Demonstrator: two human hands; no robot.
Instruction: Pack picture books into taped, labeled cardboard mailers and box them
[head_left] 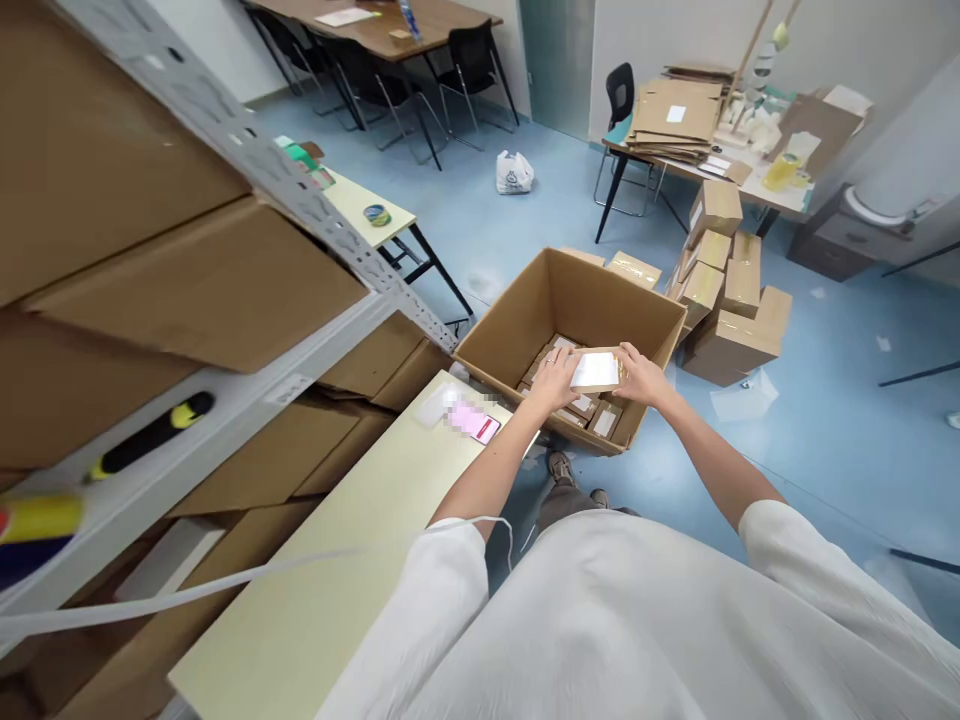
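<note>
Between my two hands is a small cardboard box with a white label on its upper face. My left hand grips its left end, and my right hand is closed round its right end. They hold it over a large open carton. Several small brown boxes, some with white labels, lie on the carton's bottom. My hands and the held box hide part of them.
Left of me, a pale table bears a phone. Shelving with flattened cardboard and a black-yellow cutter rises beside it. Taped boxes are stacked right of the carton. A white plastic bag lies on the floor. A white cable crosses low.
</note>
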